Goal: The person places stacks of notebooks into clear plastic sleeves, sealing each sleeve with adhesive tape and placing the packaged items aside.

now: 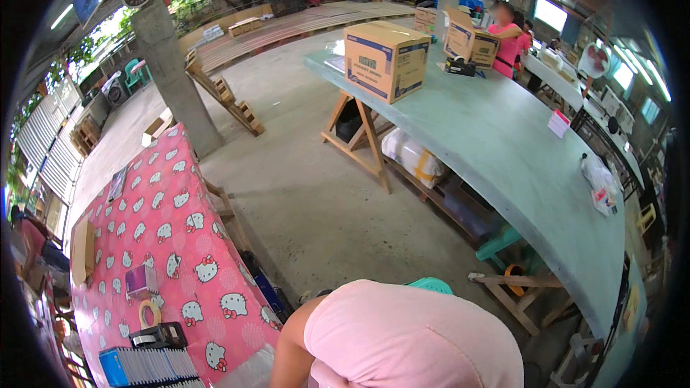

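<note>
Neither my left hand nor my right hand shows in the head view. A pink shirt [417, 330] and a bare upper arm [293, 341] fill the bottom middle; whose they are I cannot tell, and the hand of that arm is out of sight. Left of the arm, a table with a pink cartoon-cat cover [154, 205] bears a stack of blue-covered booklets [147, 366]. Behind the stack stands a black tape dispenser [162, 335], with a tape roll [149, 314] by it. A purple box [141, 282] lies farther back, and clear plastic [244, 370] lies near the arm.
A long green table [496, 129] curves along the right, bearing a closed carton [386, 61] and an open carton [468, 39]. A person in pink [507, 39] stands behind it. Wooden trestles [359, 136] and a concrete pillar [172, 72] stand on the floor.
</note>
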Demonstrator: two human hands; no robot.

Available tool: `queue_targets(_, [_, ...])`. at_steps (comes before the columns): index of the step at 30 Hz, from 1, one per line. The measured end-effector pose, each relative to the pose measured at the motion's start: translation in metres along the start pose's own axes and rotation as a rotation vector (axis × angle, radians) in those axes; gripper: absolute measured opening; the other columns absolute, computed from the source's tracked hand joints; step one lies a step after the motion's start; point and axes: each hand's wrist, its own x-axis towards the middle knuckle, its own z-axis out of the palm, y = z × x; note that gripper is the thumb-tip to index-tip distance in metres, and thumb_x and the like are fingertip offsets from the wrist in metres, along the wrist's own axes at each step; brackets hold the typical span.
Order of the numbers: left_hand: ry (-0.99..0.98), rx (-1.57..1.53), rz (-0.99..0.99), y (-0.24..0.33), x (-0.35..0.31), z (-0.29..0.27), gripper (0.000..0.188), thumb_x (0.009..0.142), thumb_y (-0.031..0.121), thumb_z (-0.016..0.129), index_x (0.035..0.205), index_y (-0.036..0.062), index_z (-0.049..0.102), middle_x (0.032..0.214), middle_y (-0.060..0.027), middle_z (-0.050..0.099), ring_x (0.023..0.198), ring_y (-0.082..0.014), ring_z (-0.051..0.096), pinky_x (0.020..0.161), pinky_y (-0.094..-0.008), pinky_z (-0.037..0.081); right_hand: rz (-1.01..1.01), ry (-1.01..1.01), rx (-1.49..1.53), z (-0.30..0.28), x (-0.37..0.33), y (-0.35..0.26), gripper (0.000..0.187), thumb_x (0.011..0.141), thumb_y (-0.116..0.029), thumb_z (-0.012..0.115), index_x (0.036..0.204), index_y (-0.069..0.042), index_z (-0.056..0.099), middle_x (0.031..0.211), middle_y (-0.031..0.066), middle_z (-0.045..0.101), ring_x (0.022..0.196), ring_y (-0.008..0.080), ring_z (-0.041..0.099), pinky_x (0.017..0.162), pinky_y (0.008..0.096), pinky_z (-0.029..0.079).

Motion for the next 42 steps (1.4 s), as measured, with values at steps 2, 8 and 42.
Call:
queue_targets(2, [0.017, 0.002, -0.005, -0.002, -0.002, -0.002, 0.021, 0.083, 0.016, 0.056, 0.091, -0.0031, 0.059, 0.091, -0.0133, 0.056, 0.081, -0.0231, 0.051, 0.072, -0.036, 0.04, 0.002, -0.016, 0.003, 0.004, 0.0, 0.0, 0.037, 0.058, -0.028, 0.071, 0.079, 0.0, 0.057, 0.078, 0.0161, 0.061, 0.068, 0.0282, 0.057, 0.058, 0.0389, 0.044])
queue_targets(8, [0.103, 0.02, -0.015, -0.008, -0.007, -0.006, 0.021, 0.084, 0.015, 0.055, 0.094, -0.0031, 0.059, 0.095, -0.0146, 0.056, 0.086, -0.025, 0.052, 0.076, -0.0373, 0.04, 0.006, -0.066, 0.012, 0.012, 0.005, -0.003, 0.038, 0.058, -0.027, 0.07, 0.08, 0.0, 0.056, 0.077, 0.0158, 0.061, 0.067, 0.0279, 0.056, 0.057, 0.039, 0.044])
queue_targets(42, [0.866, 0.255, -0.275, -0.071, -0.156, -0.031, 0.054, 0.083, 0.017, 0.053, 0.131, -0.0007, 0.036, 0.134, -0.0189, 0.037, 0.126, -0.0391, 0.029, 0.104, -0.0486, 0.021, -0.583, -0.701, -0.814, -0.006, -0.022, -0.069, 0.089, 0.063, -0.017, 0.075, 0.137, -0.012, 0.025, 0.132, 0.0134, 0.041, 0.129, 0.0319, 0.031, 0.095, 0.0557, 0.03])
